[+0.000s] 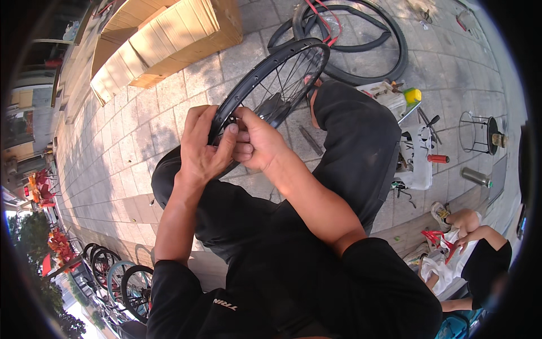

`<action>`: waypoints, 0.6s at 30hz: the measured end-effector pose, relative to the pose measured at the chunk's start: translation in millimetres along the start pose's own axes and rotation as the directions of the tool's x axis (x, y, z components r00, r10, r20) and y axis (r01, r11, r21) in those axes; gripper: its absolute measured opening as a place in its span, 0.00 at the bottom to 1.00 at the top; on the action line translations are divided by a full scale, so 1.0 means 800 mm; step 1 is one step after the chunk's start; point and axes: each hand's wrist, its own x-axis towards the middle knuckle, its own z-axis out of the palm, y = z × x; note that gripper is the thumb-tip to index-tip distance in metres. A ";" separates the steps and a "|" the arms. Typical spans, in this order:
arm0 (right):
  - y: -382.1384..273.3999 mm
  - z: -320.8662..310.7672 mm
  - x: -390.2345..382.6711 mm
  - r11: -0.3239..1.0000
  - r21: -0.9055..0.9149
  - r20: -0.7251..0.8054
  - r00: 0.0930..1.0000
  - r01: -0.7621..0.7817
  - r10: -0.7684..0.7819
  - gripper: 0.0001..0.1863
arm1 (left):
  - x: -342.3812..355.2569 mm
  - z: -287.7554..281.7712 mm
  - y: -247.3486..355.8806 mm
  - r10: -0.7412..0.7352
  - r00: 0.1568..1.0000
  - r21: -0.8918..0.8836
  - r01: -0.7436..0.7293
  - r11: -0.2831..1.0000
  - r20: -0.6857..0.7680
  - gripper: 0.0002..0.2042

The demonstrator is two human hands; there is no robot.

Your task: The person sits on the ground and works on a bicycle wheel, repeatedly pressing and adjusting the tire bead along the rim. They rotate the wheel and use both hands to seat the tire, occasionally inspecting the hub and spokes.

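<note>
A black bicycle wheel (265,59) without a tyre stands tilted between my knees, its thin spokes running to a dark hub (274,107). My left hand (199,148) is closed round the near part of the rim, the thumb lying over its inner side. Close beside it, my right hand (262,141) has its fingers curled in against the rim and the spoke ends. Both hands almost meet there. Whatever small part sits between the fingertips is hidden.
A cardboard box (175,42) stands at the far left. Black tyres (400,39) with a red strap (333,39) lie ahead. To my right are a white tool tray (419,169), a red-handled tool (438,159), a metal flask (477,177) and a round stool (492,135). Another person (485,254) sits lower right; bicycles (135,291) lower left.
</note>
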 end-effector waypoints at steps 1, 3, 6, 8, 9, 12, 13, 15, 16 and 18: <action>0.000 0.000 0.001 1.000 -0.020 -0.026 0.999 -0.020 0.020 0.19 | -0.001 -0.003 -0.005 0.000 1.000 -0.005 0.000 1.000 0.012 0.19; -0.005 0.010 0.002 0.999 -0.038 -0.047 0.999 -0.015 0.013 0.20 | 0.005 -0.010 -0.011 0.006 0.999 -0.006 -0.006 1.000 0.043 0.19; -0.006 0.019 0.011 0.999 -0.042 -0.034 0.999 -0.016 0.015 0.21 | 0.008 -0.018 -0.025 -0.015 0.997 -0.045 0.018 0.999 0.070 0.20; -0.005 0.014 0.022 0.997 -0.052 0.040 0.998 -0.050 0.052 0.22 | 0.006 -0.021 -0.042 0.002 0.999 -0.062 0.001 0.998 0.047 0.20; -0.006 0.012 0.024 0.992 -0.098 0.064 0.995 -0.075 0.081 0.23 | 0.006 -0.022 -0.048 0.010 0.999 -0.068 -0.007 0.998 0.038 0.20; -0.006 0.002 0.027 0.975 -0.182 0.074 0.987 -0.125 0.140 0.23 | 0.002 -0.031 -0.050 0.062 0.994 -0.076 -0.056 0.996 0.086 0.22; -0.004 -0.007 0.027 0.976 -0.182 0.068 0.988 -0.124 0.138 0.21 | -0.008 -0.036 -0.051 -0.067 0.980 -0.117 0.090 0.989 0.185 0.25; -0.003 -0.015 0.025 0.973 -0.202 0.118 0.983 -0.113 0.139 0.19 | -0.010 -0.042 -0.045 -0.056 0.974 -0.098 0.079 0.992 0.218 0.26; -0.001 -0.019 0.026 0.971 -0.212 0.144 0.980 -0.107 0.139 0.18 | -0.010 -0.043 -0.044 -0.049 0.971 -0.088 0.072 0.993 0.235 0.27; 0.005 -0.022 0.027 0.971 -0.230 0.128 0.987 -0.060 0.092 0.18 | -0.010 -0.046 -0.047 0.014 0.970 -0.050 -0.002 0.999 0.245 0.29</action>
